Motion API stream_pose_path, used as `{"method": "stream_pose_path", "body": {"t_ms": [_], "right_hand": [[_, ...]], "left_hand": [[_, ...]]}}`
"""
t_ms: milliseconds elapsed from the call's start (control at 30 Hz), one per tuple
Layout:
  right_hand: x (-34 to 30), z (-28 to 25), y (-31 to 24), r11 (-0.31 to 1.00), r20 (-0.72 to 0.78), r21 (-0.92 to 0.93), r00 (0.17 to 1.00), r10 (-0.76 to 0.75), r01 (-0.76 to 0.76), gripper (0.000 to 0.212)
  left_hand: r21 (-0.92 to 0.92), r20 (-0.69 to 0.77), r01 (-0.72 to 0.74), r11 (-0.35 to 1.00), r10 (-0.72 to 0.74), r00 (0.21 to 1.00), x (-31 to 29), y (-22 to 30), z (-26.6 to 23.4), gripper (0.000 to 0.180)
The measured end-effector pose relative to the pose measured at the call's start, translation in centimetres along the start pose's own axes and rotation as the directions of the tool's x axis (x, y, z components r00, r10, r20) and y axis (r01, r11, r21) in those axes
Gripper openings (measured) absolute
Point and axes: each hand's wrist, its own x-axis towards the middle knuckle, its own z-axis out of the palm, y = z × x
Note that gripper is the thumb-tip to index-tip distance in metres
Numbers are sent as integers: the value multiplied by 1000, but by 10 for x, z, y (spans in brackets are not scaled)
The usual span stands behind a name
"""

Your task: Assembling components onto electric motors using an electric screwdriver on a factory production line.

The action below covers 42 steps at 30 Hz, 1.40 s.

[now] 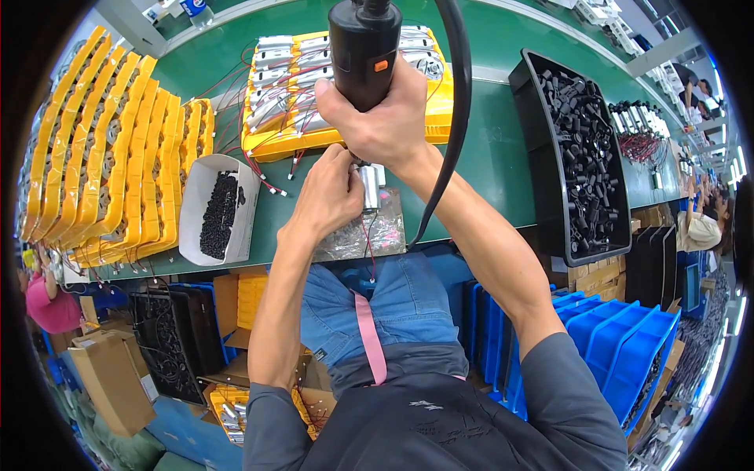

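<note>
My right hand (383, 119) is wrapped round the black body of an electric screwdriver (357, 59), which has an orange switch and a thick black cable. Its tip is hidden behind my hands. Just below, my left hand (331, 191) is closed on a small silver motor (370, 192) with thin wires trailing toward my lap. The motor is over a clear plastic sheet (345, 242) at the bench edge. Directly beyond my hands a yellow tray (271, 144) carries rows of silver motors with red and black leads.
Stacked yellow trays (126, 157) rise on the left beside a white bin (188, 212) of small black parts. To the right stands a black crate (534, 133) of black plastic parts, with more wired motors (640, 129) beyond. Blue crates (605, 337) flank my right side. The screwdriver cable (459, 102) loops past my right forearm.
</note>
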Motion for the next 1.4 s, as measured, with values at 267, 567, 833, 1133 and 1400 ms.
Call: {"method": "stream_pose_path", "body": {"t_ms": [267,567,833,1133,1400], "right_hand": [[0,1,-3,1000,31,2,999,22,-23,20],[-1,0,1,1000,62,4,998,-7,7,22],[0,2,-1,999,87,-27,996,-16,19,22],[2,5,0,998,181,-24,982,-49,55,19],[-1,3,1,997,144,81,989,-22,11,20]], "left_hand": [[-64,78,64,996,-59,995,-2,-1,-4,28],[49,165,-113,992,103,981,-10,-12,-13,77],[-126,145,30,992,-12,989,-11,-25,-2,84],[-191,102,-14,982,34,994,-6,-26,-1,88],[-125,82,-27,992,38,996,-10,-29,-3,80]]}}
